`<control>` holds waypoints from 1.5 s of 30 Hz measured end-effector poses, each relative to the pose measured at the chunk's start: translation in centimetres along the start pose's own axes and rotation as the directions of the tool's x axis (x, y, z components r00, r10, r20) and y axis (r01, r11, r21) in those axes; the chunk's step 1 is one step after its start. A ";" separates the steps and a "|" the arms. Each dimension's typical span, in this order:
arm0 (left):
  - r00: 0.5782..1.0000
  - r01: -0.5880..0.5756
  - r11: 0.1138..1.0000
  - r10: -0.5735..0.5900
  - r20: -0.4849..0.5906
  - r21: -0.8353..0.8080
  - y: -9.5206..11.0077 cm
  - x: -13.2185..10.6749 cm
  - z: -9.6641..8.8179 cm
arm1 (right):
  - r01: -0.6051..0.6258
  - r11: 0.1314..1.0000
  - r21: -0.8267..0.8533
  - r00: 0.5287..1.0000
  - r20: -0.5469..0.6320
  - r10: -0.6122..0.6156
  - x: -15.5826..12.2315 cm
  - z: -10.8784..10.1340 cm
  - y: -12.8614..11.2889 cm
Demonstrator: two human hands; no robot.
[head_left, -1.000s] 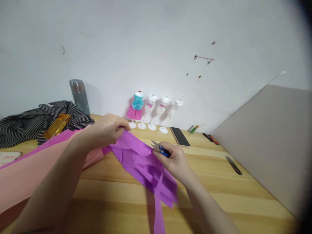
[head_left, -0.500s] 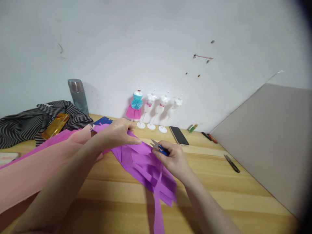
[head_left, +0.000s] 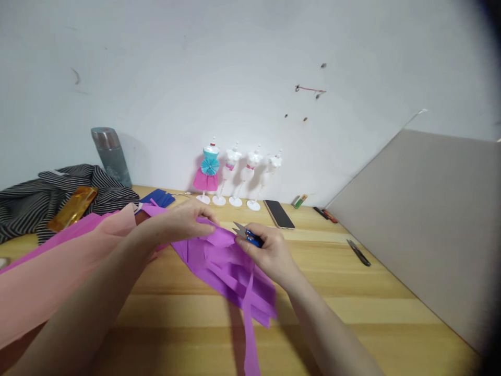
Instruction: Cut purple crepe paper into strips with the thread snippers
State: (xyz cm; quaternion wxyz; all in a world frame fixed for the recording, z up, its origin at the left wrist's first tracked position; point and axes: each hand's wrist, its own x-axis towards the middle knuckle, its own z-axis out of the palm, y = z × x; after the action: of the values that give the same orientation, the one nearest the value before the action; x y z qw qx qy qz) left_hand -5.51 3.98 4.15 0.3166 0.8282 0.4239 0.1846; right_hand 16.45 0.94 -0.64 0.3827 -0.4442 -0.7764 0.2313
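My left hand (head_left: pixel 187 222) pinches the upper edge of a purple sheet (head_left: pixel 223 263); whether it is thin cloth or crepe paper I cannot tell. The sheet hangs in loose folds over the table, with a narrow cut strip (head_left: pixel 249 318) trailing down toward me. In my right hand (head_left: pixel 270 250) are blue-handled thread snips (head_left: pixel 252 237), blades apart and pointing up and left. The right thumb and fingers also touch the sheet's edge just under the blades. Pink sheets (head_left: pixel 74 266) lie beneath my left forearm.
Several small white mannequin stands (head_left: pixel 235 177) line the wall, the left one dressed. A phone (head_left: pixel 278 214), a box cutter (head_left: pixel 358 253) and a green-and-gold item (head_left: pixel 300 201) lie to the right. At left are a flask (head_left: pixel 111 156), striped cloth (head_left: pixel 113 198), a gold packet (head_left: pixel 73 209) and blue pieces (head_left: pixel 158 198).
The whole view has shifted, so everything appears a little further left. Both hands keep their hold on the purple sheet and the snips, almost unmoved relative to each other.
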 end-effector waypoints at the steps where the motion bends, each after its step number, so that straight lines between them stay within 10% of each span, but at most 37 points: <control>1: 1.000 0.004 1.000 -0.004 0.011 0.013 0.0 0.0 -0.1 | 0.002 1.000 -0.001 1.000 0.001 -0.002 0.0 0.0 0.0; 22: 0.994 -0.075 0.996 0.070 -0.080 -0.051 -0.4 1.1 2.2 | -0.008 1.000 0.011 1.000 -0.016 0.008 -0.1 0.1 -0.7; 45: 0.996 -0.068 0.994 0.063 -0.058 -0.086 -1.5 1.1 0.7 | 0.422 0.822 -0.382 0.906 0.161 -0.390 0.3 -3.0 0.9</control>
State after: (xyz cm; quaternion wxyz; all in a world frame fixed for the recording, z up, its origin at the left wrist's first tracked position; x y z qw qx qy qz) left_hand -5.36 5.26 2.64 0.3345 0.8215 0.3968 0.2362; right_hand 19.22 1.68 0.63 0.2922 -0.3294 -0.8978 -0.0061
